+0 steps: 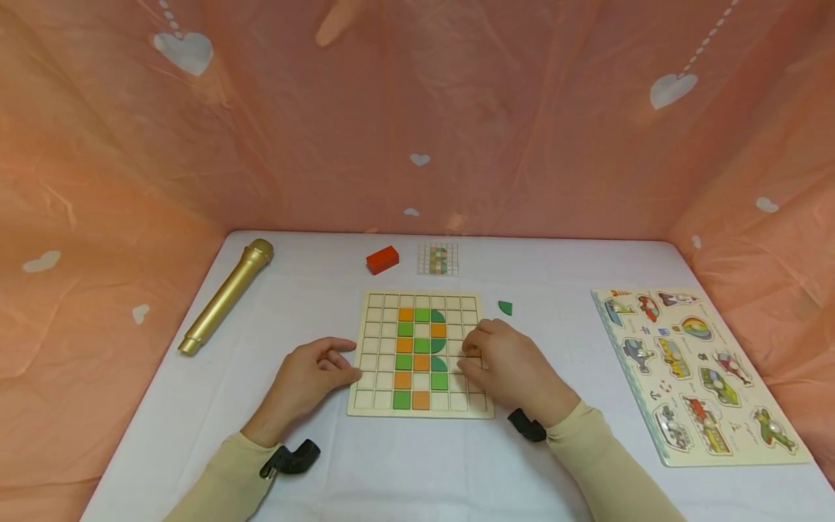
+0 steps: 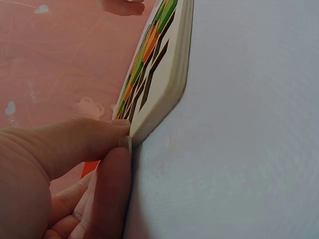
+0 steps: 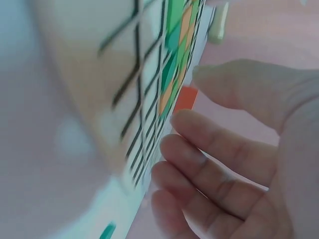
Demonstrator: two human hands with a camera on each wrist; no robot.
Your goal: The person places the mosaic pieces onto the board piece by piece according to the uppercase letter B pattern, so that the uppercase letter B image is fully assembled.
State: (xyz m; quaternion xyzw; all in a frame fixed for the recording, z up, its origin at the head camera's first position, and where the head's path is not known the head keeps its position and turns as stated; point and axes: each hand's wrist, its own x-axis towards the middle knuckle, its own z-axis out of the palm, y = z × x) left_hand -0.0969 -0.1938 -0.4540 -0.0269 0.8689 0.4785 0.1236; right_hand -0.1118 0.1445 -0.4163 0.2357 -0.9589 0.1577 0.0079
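Note:
A pale wooden grid board [image 1: 381,360] lies flat in the middle of the white table, with orange and light green squares and dark green rounded pieces set in its cells. The thumb and fingers of my left hand [image 1: 306,380] touch the board's left edge; the left wrist view shows the thumb [image 2: 94,142] right at its rim. Over the board's right side is my right hand [image 1: 512,366], fingers loosely bent, with a gap between thumb and fingertips and nothing held. A dark green quarter-circle piece [image 1: 505,308] lies beyond that hand, to the right of the board.
Behind the board are a red block [image 1: 382,259] and a small pattern card [image 1: 438,259]. A gold microphone [image 1: 228,297] lies at the left. On the right is a vehicle picture puzzle [image 1: 701,377]. Orange-pink cloth [image 1: 443,130] with hearts encloses the table.

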